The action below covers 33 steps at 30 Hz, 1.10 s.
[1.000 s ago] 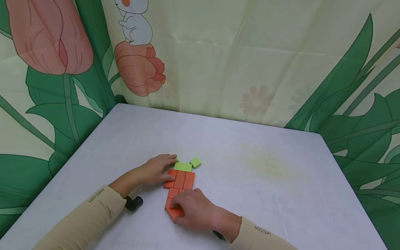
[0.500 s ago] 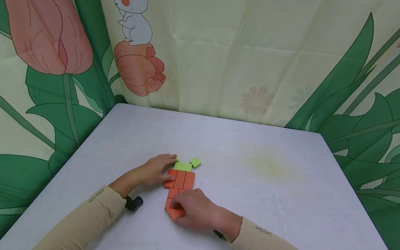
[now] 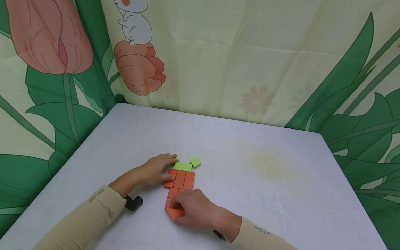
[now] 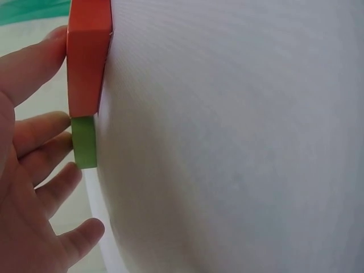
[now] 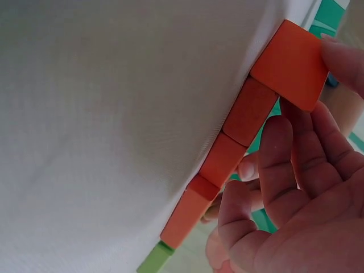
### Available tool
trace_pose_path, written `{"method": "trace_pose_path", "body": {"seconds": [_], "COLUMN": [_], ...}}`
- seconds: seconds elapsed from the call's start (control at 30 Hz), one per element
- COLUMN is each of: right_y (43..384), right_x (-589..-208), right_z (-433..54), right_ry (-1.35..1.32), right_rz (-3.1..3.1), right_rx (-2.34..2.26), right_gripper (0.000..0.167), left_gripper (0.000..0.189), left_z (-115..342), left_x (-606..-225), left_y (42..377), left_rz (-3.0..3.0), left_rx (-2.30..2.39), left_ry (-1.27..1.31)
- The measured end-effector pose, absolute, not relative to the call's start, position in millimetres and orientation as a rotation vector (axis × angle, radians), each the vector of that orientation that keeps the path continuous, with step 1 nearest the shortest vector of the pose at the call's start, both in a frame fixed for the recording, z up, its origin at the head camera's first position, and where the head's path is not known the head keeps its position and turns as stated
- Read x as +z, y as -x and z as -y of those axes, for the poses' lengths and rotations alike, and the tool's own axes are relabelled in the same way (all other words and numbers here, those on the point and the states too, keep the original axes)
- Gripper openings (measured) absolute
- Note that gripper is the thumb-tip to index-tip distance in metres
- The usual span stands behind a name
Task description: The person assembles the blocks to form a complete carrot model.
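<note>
Flat orange blocks (image 3: pixel 179 179) lie edge to edge in a column on the table. A longer green block (image 3: pixel 183 166) sits at the column's far end. Beyond it are a small green cube (image 3: pixel 195 162), turned at an angle, and another green piece mostly hidden by my left fingertips. My left hand (image 3: pixel 156 170) rests along the left side, thumb on a top orange block and fingers loosely spread. At the near end, my right hand (image 3: pixel 198 211) pinches an orange triangular block (image 3: pixel 173 213) between thumb and fingers; in the right wrist view this end block (image 5: pixel 293 65) stands beside the row.
The blocks lie on a white-covered table (image 3: pixel 237 194) with a yellowish stain (image 3: pixel 268 165) right of them. A flower-print curtain (image 3: pixel 218 69) rises behind the far edge. A black wrist device (image 3: pixel 134 203) shows under the left sleeve.
</note>
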State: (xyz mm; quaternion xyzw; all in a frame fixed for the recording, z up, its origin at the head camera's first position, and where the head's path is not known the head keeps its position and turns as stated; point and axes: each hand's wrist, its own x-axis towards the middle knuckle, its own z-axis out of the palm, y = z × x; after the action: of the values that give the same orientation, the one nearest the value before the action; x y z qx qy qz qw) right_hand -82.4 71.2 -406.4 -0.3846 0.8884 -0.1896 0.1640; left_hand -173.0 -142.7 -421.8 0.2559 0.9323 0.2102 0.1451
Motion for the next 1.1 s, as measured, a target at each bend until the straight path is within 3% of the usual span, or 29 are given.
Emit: {"method": "trace_pose_path", "body": {"seconds": [0.83, 1.1], "right_y": [81.6, 92.9], "right_x": [-406.0, -395.0], "right_z": [-70.5, -92.2], "right_ry": [1.081, 0.931], "right_rz": [-2.512, -2.428], "right_rx": [-0.577, -0.787], "right_gripper": [0.023, 0.036], "left_gripper": [0.065, 0.065], "left_z": [142.7, 142.6], "left_x": [-417.3, -417.7], "left_y": [170.1, 171.1], "left_rz": [-2.681, -2.689], "left_rx": [0.593, 0.559], "left_ry": [-0.769, -0.777]}}
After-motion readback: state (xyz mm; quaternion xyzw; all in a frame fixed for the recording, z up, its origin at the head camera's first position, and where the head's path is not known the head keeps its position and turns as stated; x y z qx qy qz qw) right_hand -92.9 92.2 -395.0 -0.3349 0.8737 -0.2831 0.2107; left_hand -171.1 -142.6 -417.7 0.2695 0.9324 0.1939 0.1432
